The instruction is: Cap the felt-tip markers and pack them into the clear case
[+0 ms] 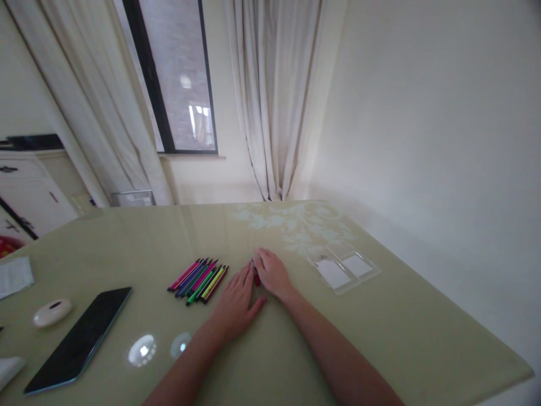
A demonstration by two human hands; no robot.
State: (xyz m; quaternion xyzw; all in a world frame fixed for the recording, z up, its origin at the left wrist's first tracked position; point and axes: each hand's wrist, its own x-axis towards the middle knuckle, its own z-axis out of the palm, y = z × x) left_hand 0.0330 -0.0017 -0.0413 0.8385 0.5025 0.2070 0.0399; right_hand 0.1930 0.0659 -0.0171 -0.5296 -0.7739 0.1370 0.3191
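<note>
A row of several coloured marker pens lies side by side on the pale green table. My left hand rests flat on the table just right of the pens, fingers stretched out. Beside it my right hand is curled, its fingers closed around a red pen, of which only a short part shows between the two hands.
A clear plastic pen case with white labels lies open to the right of the hands. At the left are a dark tablet, a white oval object and folded paper. Wall and curtains stand behind the table.
</note>
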